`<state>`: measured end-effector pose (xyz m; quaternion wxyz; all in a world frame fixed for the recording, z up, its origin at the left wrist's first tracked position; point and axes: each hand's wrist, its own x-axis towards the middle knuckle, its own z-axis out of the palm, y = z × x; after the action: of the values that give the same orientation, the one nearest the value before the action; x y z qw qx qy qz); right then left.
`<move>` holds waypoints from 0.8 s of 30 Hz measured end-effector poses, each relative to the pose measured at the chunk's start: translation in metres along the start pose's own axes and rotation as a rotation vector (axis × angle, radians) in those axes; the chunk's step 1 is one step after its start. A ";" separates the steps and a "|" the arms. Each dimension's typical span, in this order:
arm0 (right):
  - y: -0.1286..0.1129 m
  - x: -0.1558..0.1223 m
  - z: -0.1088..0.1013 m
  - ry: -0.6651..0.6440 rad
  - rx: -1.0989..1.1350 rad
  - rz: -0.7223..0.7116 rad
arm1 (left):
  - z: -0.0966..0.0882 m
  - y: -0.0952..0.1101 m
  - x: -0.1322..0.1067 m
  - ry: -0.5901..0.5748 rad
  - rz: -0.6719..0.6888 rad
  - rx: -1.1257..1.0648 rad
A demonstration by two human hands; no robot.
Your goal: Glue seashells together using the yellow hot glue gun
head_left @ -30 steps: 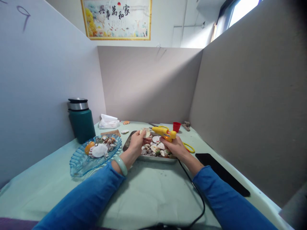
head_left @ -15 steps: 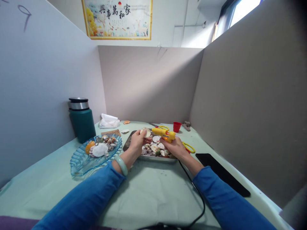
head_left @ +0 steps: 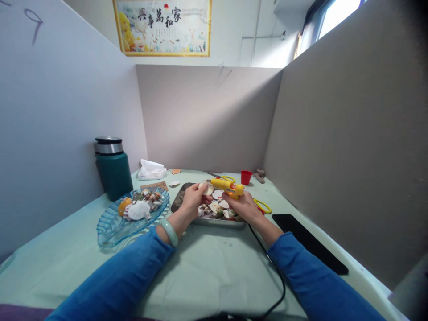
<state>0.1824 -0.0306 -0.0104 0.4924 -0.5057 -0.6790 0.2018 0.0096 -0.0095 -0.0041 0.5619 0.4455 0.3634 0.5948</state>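
Left hand point(head_left: 191, 201) pinches a shell point(head_left: 208, 189) touching the glue gun point(head_left: 227, 187) gripped by right hand point(head_left: 241, 206).

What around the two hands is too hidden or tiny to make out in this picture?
Head view throughout.
1. Whether the nozzle of the yellow plastic glue gun touches the pale shell held by the left hand: too small.
2. The gun's trigger: covered by the right hand.
3. Where the black cord ends: cut off by the bottom edge.
4. Single shells in the metal tray: too small and blurred.
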 end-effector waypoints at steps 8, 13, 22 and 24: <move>0.002 0.001 0.001 0.009 -0.014 -0.014 | 0.000 -0.002 0.000 -0.003 0.004 0.032; 0.000 0.000 0.001 0.014 -0.018 -0.004 | 0.001 -0.001 -0.001 -0.004 0.014 0.054; 0.001 0.000 0.002 -0.006 -0.029 -0.012 | 0.000 -0.002 0.001 0.019 0.054 0.049; 0.002 0.001 0.002 -0.002 -0.032 -0.012 | 0.000 -0.002 0.001 0.024 0.056 0.053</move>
<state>0.1814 -0.0290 -0.0122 0.4850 -0.5091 -0.6857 0.1884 0.0101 -0.0087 -0.0061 0.5287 0.4631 0.3729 0.6057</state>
